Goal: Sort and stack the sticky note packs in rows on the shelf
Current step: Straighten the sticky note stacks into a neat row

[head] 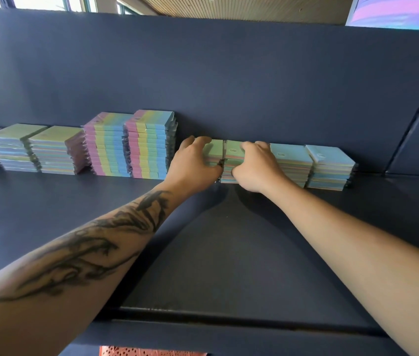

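On the dark shelf (203, 253), your left hand (193, 163) curls over one green-topped stack (215, 150); your right hand (257, 167) clamps its neighbour (233, 156). Both stacks stand upright against the far wall; thumbs seem hidden.

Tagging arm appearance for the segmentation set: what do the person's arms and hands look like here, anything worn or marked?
Both forearms are bare, no sleeves in view. The left forearm carries a large dark tattoo of flowing, curling shapes running up to the wrist. The right forearm is unmarked. Left hand and right hand: no gloves, rings or watch visible.
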A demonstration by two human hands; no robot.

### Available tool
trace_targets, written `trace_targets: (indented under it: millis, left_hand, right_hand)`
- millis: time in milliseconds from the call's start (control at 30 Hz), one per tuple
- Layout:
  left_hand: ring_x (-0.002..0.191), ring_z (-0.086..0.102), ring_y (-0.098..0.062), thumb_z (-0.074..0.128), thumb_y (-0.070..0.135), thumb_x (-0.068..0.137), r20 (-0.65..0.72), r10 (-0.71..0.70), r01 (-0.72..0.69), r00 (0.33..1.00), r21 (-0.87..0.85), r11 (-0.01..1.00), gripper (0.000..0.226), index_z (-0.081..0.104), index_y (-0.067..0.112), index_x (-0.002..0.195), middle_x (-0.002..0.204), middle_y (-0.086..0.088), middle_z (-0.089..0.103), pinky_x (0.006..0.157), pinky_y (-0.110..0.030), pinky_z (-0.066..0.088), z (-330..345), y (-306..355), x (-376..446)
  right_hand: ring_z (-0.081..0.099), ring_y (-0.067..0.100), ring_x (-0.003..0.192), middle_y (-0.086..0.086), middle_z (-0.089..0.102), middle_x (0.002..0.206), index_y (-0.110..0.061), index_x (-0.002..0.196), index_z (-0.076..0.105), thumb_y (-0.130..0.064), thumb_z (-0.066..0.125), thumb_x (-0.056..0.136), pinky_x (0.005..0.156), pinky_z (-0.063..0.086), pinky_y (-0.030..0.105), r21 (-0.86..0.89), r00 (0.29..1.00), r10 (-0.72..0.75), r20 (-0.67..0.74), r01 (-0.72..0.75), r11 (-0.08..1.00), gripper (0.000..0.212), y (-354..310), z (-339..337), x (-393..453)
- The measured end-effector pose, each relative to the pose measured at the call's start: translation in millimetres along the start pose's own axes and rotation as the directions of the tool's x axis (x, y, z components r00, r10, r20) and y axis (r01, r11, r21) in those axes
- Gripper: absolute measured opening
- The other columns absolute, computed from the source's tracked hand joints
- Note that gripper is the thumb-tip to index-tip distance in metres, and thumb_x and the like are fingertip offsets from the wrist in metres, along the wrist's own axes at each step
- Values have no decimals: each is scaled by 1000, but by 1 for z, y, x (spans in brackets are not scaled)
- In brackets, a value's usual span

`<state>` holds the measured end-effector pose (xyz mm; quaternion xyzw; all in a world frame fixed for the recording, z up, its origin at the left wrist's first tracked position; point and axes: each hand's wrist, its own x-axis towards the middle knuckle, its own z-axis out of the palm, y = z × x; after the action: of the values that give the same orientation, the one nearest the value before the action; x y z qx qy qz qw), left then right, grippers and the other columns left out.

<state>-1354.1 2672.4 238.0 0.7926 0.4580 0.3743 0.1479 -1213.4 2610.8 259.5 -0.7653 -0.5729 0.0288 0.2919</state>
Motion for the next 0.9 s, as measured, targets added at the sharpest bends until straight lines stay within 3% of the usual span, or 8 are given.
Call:
trace_targets:
  millis: [100,500,767,900]
  left_hand:
    - [132,53,-27,79,29,84,-5,5,-5,1000,-1,1000,71,48,22,148,153,-3,46,103,-37,47,1,-2,2]
    - [130,52,-25,77,26,85,-3,-12,12,1000,11,1000,67,50,17,146,151,-4,43,102,-31,45,1,-1,0]
    - [147,35,-36,76,34,84,65,-23,19,998,59,998,74,43,25,150,165,-8,26,117,-53,40,1,-2,-3]
    - [155,17,-36,75,33,86,49,-11,5,999,110,994,76,40,28,153,168,-10,21,121,-54,29,-5,1,-4]
  right_hand:
    - [46,36,131,15,41,144,-8,141,51,-8,65,85,109,42,39,0,1000,-14,-7,14,1000,58,0,0,-1]
    - [45,35,132,12,38,146,-10,142,48,-5,64,87,104,43,40,-32,999,-45,9,46,998,57,3,-2,1]
    - [46,36,129,11,43,140,-13,139,49,-8,61,87,104,45,45,-126,995,-83,52,89,988,54,4,-7,2]
    - [38,40,140,14,33,155,-12,146,45,-10,62,89,111,40,46,-207,992,-94,83,110,972,59,4,-11,-3]
